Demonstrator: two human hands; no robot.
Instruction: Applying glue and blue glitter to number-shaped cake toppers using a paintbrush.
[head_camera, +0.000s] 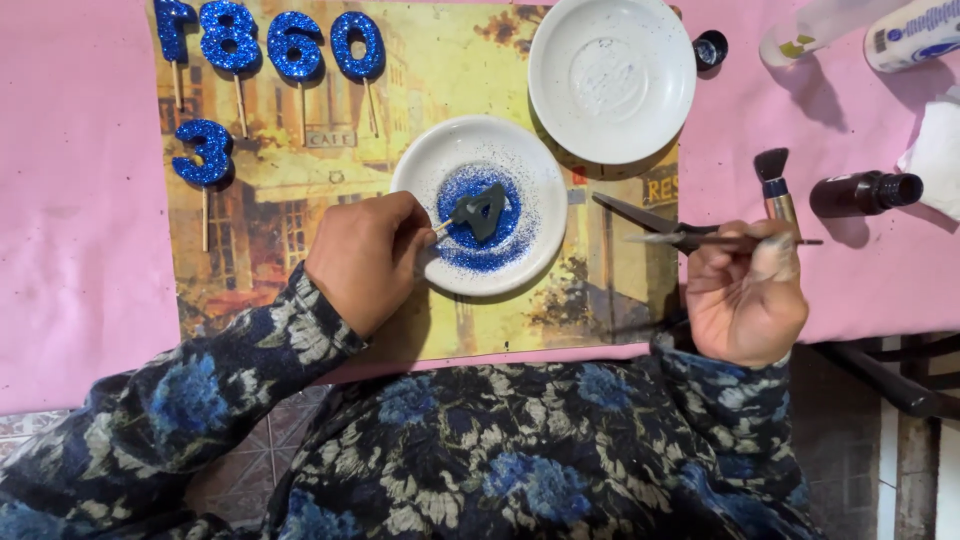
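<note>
The left hand (368, 262) pinches a dark cut-out number on a stick (479, 212) over the white plate of blue glitter (535, 195). The right hand (745, 300), palm up, seems to hold a thin brush (700, 239), fingers curled.

Five glitter numbers (275, 45), two plates (612, 75)

The person is wearing a dark, long-sleeved garment patterned all over with blue and cream flowers. Both sleeves are reaching to the wrists, leaving the left hand (365, 262) and right hand (745, 295) bare.
</note>
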